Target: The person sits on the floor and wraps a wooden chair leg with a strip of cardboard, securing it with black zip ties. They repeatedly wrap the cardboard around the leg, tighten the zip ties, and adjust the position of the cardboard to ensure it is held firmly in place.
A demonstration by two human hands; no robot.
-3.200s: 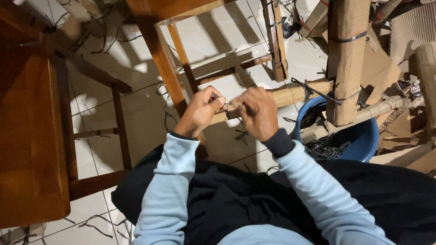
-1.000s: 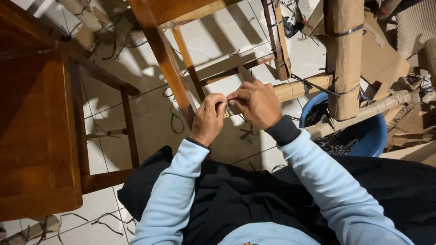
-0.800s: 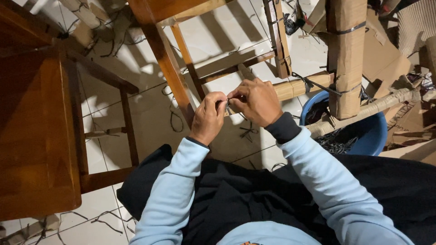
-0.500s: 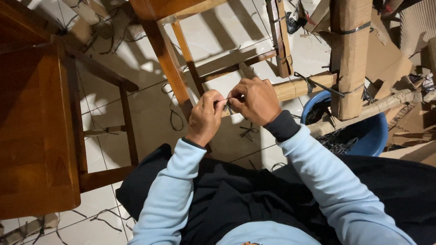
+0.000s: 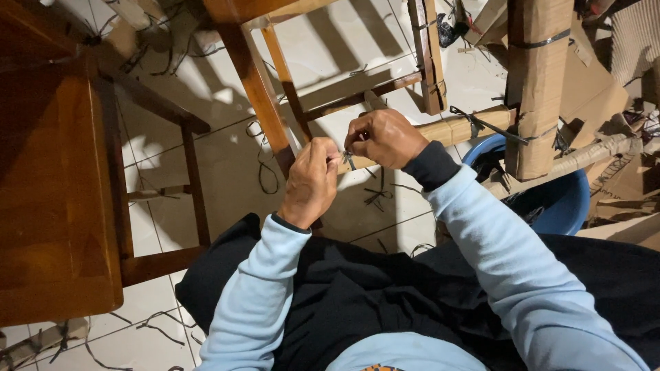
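Over a pale tiled floor [image 5: 206, 158], a dark wooden table [image 5: 55, 206] fills the left side, and a lighter wooden chair frame [image 5: 258, 82] stands ahead, its rail wrapped in brown paper [image 5: 454, 128]. Further right sits a blue tub [image 5: 564, 199]. Left hand [image 5: 311, 182] and right hand [image 5: 385, 137] meet at the rail, both pinching a thin dark strap [image 5: 348, 159] between fingertips. It looks light, narrow and springy, likely slippery; best gripped close to the pinch point.
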